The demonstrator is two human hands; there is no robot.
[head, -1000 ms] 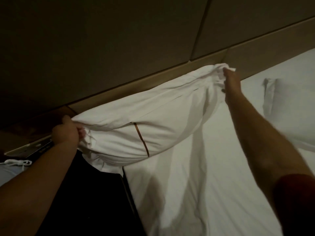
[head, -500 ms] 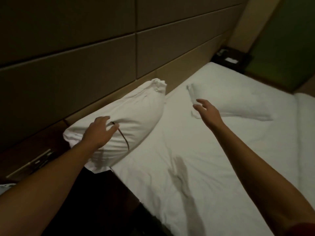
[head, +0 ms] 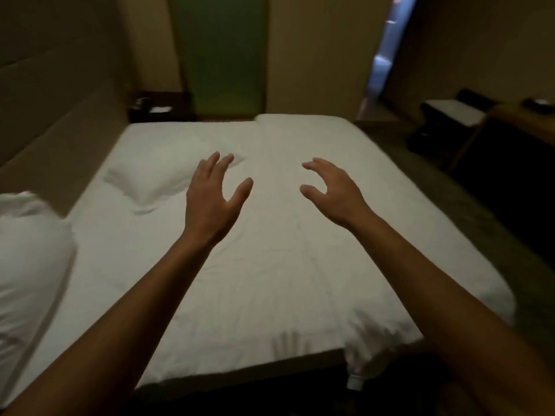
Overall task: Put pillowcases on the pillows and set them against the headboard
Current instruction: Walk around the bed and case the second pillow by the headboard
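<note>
A white pillow in its case [head: 27, 262] lies at the left edge of the view, its far end against the padded headboard [head: 60, 145]. A second white pillow [head: 162, 169] rests flat on the white bed sheet [head: 285, 265], farther along the headboard side. My left hand [head: 213, 196] hovers over the sheet, just right of that second pillow, fingers spread and holding nothing. My right hand [head: 333, 190] is also in the air above the middle of the bed, fingers curled apart and empty.
A dark nightstand [head: 159, 111] stands beyond the bed's far side, by a green panel [head: 222, 52]. A stool with a white top [head: 453, 115] and a wooden desk [head: 522, 115] are at the right. Carpeted floor runs along the bed's right edge.
Both hands let go of the near pillow, which now lies at the left by the headboard. My view swung right across the bed, and both open hands moved out over the sheet.
</note>
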